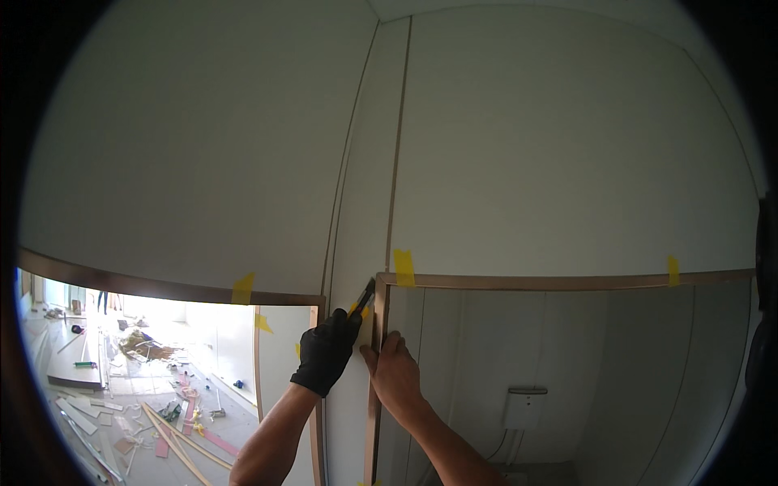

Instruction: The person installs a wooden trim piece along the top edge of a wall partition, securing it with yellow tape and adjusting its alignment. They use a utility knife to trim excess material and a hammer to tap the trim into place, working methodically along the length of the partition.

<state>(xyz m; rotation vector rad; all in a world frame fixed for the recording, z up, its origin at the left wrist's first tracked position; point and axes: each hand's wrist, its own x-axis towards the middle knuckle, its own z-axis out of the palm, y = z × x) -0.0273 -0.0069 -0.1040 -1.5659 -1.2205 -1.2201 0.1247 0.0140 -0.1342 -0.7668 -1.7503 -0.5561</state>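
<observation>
My left hand point(326, 352), in a black glove, is closed around a slim black tool point(367, 295) that looks like a utility knife. The tool points up and to the right, its tip close to the top left corner of a brown door frame trim point(567, 282). Bare and a little lower, my right hand point(395, 368) grips the upright part of this trim, thumb on the left side and fingers on the right. Yellow tape point(404, 268) crosses the top trim near that corner. A bit of yellow also shows beside the tool.
To the left, another brown-framed opening point(174, 290) with yellow tape point(243, 288) shows a bright room. Its floor is strewn with board offcuts and long strips point(182, 444). Through the right opening a white wall-mounted box point(525, 407) is visible. Pale wall panels point(559, 146) rise above both.
</observation>
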